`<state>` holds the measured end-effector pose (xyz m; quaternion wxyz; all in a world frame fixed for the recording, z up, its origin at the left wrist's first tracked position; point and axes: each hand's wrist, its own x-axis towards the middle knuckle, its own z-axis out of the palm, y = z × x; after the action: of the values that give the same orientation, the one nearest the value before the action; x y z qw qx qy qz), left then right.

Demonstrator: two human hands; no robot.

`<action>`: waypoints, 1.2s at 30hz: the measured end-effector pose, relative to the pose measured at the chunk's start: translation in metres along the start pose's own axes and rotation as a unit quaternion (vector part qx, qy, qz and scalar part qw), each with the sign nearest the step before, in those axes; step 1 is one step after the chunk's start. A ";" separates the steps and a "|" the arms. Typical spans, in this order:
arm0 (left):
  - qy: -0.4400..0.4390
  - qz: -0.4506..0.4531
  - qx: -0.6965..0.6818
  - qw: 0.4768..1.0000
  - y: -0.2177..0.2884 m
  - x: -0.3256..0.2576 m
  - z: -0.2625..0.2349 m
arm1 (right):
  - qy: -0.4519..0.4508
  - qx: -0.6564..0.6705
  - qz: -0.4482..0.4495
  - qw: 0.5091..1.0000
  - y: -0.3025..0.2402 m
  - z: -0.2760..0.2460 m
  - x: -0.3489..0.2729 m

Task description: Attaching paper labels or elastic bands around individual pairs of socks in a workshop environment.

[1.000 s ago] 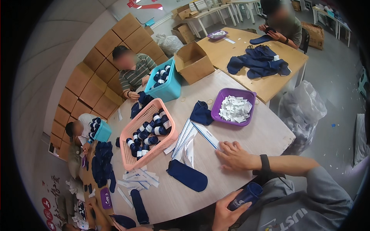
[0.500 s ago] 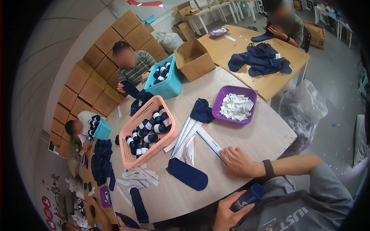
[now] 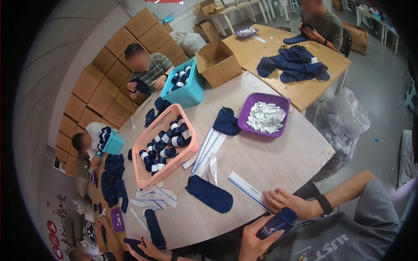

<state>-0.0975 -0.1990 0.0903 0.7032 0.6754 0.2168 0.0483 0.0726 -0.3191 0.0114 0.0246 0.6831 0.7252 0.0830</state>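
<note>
Rolled sock in one hand, paper band under the other.

The left hand (image 3: pixel 251 241) has its fingers wrapped around a rolled navy sock (image 3: pixel 277 222), held low at the near edge of the table (image 3: pixel 278 152), just in front of the body. The right hand (image 3: pixel 291 203) lies on the table with fingers spread loosely, its fingertips touching the near end of a white paper band (image 3: pixel 249 189). A flat sock (image 3: pixel 209 193) lies just left of the band, and a pink basket (image 3: pixel 167 143) of banded rolls stands farther off. The roll looks light and soft, likely to spring open if let go, so gripping around its middle seems best. The band is thin and floppy; pinching one end should lift it.
</note>
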 end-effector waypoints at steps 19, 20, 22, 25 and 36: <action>0.066 0.023 -0.172 0.983 0.017 -0.010 -0.032 | 0.123 0.685 -0.057 0.716 0.111 -0.054 -0.041; 0.027 0.029 -0.186 0.982 0.011 -0.009 -0.034 | 0.111 0.710 -0.078 0.691 0.112 -0.053 -0.043; 0.038 0.067 -0.150 0.986 -0.004 -0.002 -0.031 | 0.092 0.744 -0.091 0.656 0.110 -0.050 -0.042; -0.095 0.085 -0.064 0.990 -0.004 0.017 -0.024 | 0.065 0.778 -0.114 0.614 0.106 -0.049 -0.038; -0.152 -0.025 -0.101 0.983 -0.015 0.036 -0.005 | 0.175 0.763 0.230 0.578 0.079 -0.043 -0.018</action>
<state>-0.0700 -0.1824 0.0673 0.7936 0.5946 0.1181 -0.0515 0.1448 -0.3370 0.0647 -0.6532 0.5659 0.3291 -0.3805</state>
